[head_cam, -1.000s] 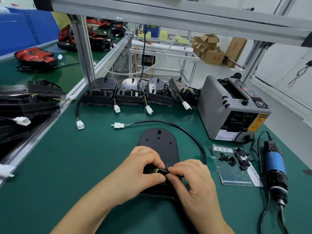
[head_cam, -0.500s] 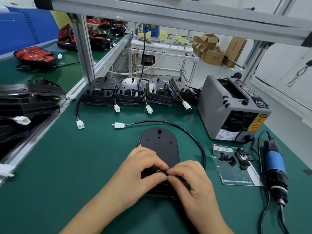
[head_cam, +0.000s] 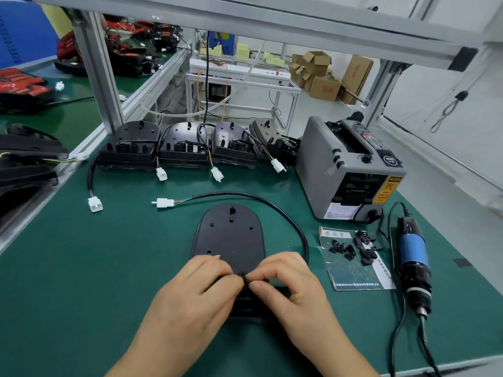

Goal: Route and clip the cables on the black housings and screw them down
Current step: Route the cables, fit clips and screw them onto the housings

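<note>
A black housing [head_cam: 230,235] lies flat on the green mat in front of me. Its black cable [head_cam: 275,206] loops out to the right and back to a white connector [head_cam: 163,203] on the left. My left hand [head_cam: 196,297] and my right hand [head_cam: 294,287] meet over the housing's near end, thumbs and forefingers pinching the cable where it enters the housing [head_cam: 243,276]. The hands hide the near part of the housing. Small black clips [head_cam: 351,247] lie on a plastic-covered card to the right. An electric screwdriver [head_cam: 413,265] lies further right.
Several black housings [head_cam: 182,148] with dangling white connectors stand in a row at the back. A grey tape dispenser [head_cam: 345,170] sits at back right. More housings [head_cam: 24,159] are stacked at the left edge beyond an aluminium rail. The screwdriver's cord trails to the mat's near edge.
Both hands have stayed over the housing's near end, fingers shifting slightly on the cable. The coloured wires seen between the fingers earlier are now hidden.
</note>
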A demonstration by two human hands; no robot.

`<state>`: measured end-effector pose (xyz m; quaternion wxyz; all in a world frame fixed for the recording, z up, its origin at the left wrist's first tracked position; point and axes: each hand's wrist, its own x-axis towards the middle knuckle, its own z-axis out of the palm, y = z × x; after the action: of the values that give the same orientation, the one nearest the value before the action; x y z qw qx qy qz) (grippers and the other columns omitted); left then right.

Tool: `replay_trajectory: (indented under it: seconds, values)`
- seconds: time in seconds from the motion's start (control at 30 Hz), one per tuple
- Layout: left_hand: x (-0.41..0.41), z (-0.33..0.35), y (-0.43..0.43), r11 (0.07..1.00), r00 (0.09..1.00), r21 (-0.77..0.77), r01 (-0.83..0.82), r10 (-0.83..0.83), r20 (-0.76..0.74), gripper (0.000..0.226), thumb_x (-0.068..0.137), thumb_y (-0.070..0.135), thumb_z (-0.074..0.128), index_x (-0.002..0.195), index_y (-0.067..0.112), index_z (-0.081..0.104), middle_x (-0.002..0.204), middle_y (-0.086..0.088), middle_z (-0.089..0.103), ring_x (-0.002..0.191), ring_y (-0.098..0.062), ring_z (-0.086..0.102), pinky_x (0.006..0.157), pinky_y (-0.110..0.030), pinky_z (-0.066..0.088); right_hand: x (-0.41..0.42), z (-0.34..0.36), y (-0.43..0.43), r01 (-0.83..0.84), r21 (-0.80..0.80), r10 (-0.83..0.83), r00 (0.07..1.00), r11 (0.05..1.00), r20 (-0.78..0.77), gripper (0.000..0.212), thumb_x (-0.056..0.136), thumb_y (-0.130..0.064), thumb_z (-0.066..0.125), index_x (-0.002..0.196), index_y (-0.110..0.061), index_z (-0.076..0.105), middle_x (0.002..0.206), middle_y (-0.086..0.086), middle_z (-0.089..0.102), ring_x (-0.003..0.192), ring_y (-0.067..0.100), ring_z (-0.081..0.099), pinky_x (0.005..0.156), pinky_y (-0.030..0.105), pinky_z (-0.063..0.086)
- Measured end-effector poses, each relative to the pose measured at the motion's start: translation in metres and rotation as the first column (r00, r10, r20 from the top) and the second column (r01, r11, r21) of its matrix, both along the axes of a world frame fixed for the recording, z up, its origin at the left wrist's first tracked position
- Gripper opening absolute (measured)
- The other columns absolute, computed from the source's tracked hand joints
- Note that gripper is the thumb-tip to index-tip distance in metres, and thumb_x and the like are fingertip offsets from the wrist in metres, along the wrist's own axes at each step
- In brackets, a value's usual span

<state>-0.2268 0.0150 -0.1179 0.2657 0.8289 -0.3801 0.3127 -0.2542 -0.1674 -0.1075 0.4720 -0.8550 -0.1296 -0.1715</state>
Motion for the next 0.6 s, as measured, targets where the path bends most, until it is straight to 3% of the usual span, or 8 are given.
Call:
replay_trajectory:
  seconds: [0.07, 0.13, 0.2, 0.27, 0.4, 0.6]
  values:
    - [0.000, -0.001, -0.001, 1.000, 1.000, -0.009, 0.002, -0.002, -0.012, 0.012, 0.082, 0.005, 0.063, 0.088, 0.015, 0.062, 0.083, 0.002, 0.056, 0.078, -0.018, 0.053, 0.093, -0.025, 0.045, 0.003, 0.007, -0.015, 0.065, -0.015, -0.065, 0.998, 0.998, 0.001, 0.006, 0.082, -0.029, 0.065, 0.080, -0.035, 0.066, 0.088, -0.016, 0.063, 0.093, 0.006, 0.057, 0.081, 0.011, 0.039]
    - [-0.002, -0.002, -0.002, 1.000, 1.000, -0.028, -0.007, 0.006, -0.025, 0.017, 0.080, 0.003, 0.065, 0.089, 0.016, 0.059, 0.082, 0.002, 0.056, 0.077, -0.017, 0.052, 0.093, -0.026, 0.046, 0.011, 0.013, -0.041, 0.249, -0.080, -0.249, 0.968, 0.965, 0.001, 0.020, 0.083, -0.017, 0.068, 0.077, -0.036, 0.062, 0.084, -0.015, 0.062, 0.084, 0.003, 0.057, 0.075, 0.013, 0.040]
    - [-0.004, -0.002, -0.004, 0.999, 1.000, -0.033, -0.015, 0.015, -0.012, 0.014, 0.079, 0.002, 0.065, 0.086, 0.014, 0.062, 0.080, 0.001, 0.056, 0.075, -0.018, 0.051, 0.093, -0.026, 0.046, 0.022, 0.019, -0.073, 0.421, -0.291, -0.461, 0.884, 0.859, -0.081, 0.020, 0.084, -0.016, 0.067, 0.080, -0.034, 0.059, 0.085, -0.014, 0.060, 0.080, 0.003, 0.056, 0.074, 0.022, 0.042]
    - [-0.006, -0.002, -0.007, 0.999, 1.000, -0.027, -0.026, 0.026, 0.003, 0.010, 0.079, 0.002, 0.065, 0.081, 0.012, 0.066, 0.078, 0.001, 0.056, 0.073, -0.018, 0.051, 0.092, -0.026, 0.045, 0.033, 0.021, -0.097, 0.453, -0.526, -0.607, 0.779, 0.720, -0.160, 0.009, 0.086, -0.022, 0.062, 0.089, -0.030, 0.060, 0.093, -0.009, 0.061, 0.084, 0.012, 0.057, 0.076, 0.029, 0.044]
    - [-0.008, -0.001, -0.008, 0.999, 0.999, -0.026, -0.045, 0.045, -0.010, 0.010, 0.076, 0.001, 0.067, 0.079, 0.010, 0.068, 0.078, 0.001, 0.056, 0.072, -0.018, 0.051, 0.091, -0.027, 0.047, 0.046, 0.013, -0.109, 0.345, -0.713, -0.634, 0.752, 0.611, -0.180, 0.018, 0.089, -0.033, 0.060, 0.104, -0.024, 0.061, 0.099, -0.004, 0.059, 0.092, 0.017, 0.056, 0.077, 0.028, 0.042]
    - [-0.009, 0.000, -0.008, 0.998, 0.998, -0.031, -0.054, 0.054, -0.014, 0.009, 0.077, 0.002, 0.066, 0.079, 0.011, 0.067, 0.078, 0.001, 0.056, 0.073, -0.018, 0.052, 0.090, -0.027, 0.047, 0.049, 0.002, -0.110, 0.320, -0.799, -0.606, 0.793, 0.509, -0.069, 0.016, 0.094, -0.036, 0.050, 0.100, -0.030, 0.064, 0.102, -0.006, 0.061, 0.096, 0.017, 0.056, 0.075, 0.028, 0.038]
